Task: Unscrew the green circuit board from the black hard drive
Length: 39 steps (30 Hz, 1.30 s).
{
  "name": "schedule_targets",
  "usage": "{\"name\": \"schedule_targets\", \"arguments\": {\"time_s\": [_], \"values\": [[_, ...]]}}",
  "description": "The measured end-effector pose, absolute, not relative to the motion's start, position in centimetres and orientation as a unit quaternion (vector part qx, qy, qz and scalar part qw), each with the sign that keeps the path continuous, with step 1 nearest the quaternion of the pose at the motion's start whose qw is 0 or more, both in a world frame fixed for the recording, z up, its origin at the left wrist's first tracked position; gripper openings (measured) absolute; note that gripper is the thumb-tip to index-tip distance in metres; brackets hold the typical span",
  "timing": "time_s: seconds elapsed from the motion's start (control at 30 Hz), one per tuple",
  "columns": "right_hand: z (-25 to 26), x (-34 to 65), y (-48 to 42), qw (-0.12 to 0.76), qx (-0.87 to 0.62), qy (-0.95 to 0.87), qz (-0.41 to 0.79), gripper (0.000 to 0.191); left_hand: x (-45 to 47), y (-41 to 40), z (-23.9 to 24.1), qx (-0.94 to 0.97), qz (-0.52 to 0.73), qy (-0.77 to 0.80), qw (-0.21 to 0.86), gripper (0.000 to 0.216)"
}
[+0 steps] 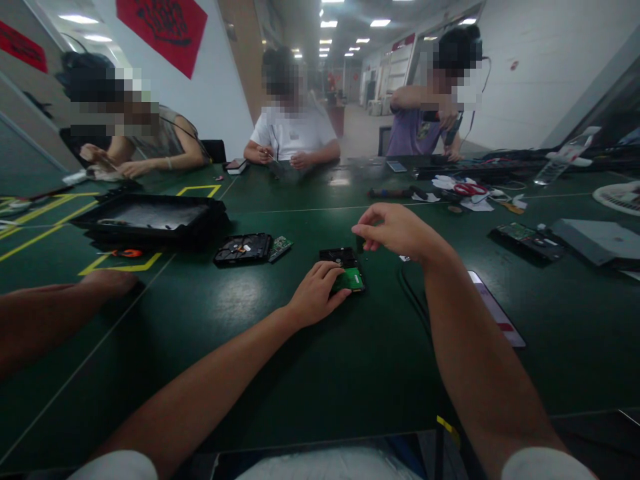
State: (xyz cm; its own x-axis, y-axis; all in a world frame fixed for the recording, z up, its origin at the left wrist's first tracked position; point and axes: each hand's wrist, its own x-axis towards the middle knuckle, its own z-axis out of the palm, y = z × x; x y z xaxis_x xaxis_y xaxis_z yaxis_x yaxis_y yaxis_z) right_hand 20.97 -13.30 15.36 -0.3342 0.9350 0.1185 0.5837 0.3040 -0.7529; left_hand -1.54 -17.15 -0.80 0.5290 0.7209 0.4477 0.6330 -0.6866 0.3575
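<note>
A hard drive (338, 257) lies on the green table in front of me, its green circuit board (353, 280) facing up. My left hand (317, 293) holds the drive, fingers across the board and thumb along the near edge. Just above the drive's far right corner, my right hand (393, 230) is raised with thumb and fingertips pinched together. Something small and dark shows below those fingertips, too unclear to name. To the left are another hard drive (243, 249) and a loose circuit board (280, 248).
A black tray (160, 217) stands at the left, near another person's forearm (65, 300). On the right are a phone (495, 307), a black cable (415, 300), another drive (525, 240), a grey box (597, 240) and red scissors (470, 189). Several people sit across the table.
</note>
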Motion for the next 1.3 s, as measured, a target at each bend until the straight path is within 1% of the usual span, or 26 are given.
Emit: {"name": "schedule_targets", "arguments": {"time_s": [0.13, 0.3, 0.5, 0.7, 1.0, 1.1, 1.2, 1.3], "values": [[15.5, 21.0, -13.3, 0.279, -0.496, -0.775, 0.274, 0.007, -1.5, -17.3, -0.8, 0.864, 0.295, 0.404, 0.065, 0.048], [15.6, 20.9, -13.2, 0.264, -0.496, -0.783, 0.265, 0.013, -1.5, -17.3, -0.9, 0.864, 0.279, 0.417, 0.044, 0.055], [15.8, 20.9, -13.4, 0.25, -0.483, -0.792, 0.277, 0.015, -1.5, -17.1, -1.1, 0.863, 0.275, 0.42, 0.049, 0.055], [16.4, 20.4, -14.1, 0.255, -0.509, -0.758, 0.318, 0.006, -1.5, -17.1, -1.0, 0.86, 0.282, 0.421, 0.059, 0.054], [15.7, 20.8, -13.5, 0.263, -0.496, -0.781, 0.274, 0.005, -1.5, -17.2, -1.1, 0.863, 0.275, 0.421, 0.054, 0.054], [15.5, 20.8, -13.5, 0.255, -0.493, -0.78, 0.289, 0.005, -1.5, -17.1, -1.2, 0.861, 0.274, 0.424, 0.054, 0.055], [15.6, 20.5, -13.6, 0.26, -0.502, -0.757, 0.328, 0.007, -1.5, -17.2, -1.1, 0.862, 0.272, 0.424, 0.053, 0.055], [15.7, 20.3, -13.7, 0.259, -0.494, -0.757, 0.341, 0.011, -1.5, -17.2, -1.0, 0.862, 0.272, 0.424, 0.054, 0.054]]}}
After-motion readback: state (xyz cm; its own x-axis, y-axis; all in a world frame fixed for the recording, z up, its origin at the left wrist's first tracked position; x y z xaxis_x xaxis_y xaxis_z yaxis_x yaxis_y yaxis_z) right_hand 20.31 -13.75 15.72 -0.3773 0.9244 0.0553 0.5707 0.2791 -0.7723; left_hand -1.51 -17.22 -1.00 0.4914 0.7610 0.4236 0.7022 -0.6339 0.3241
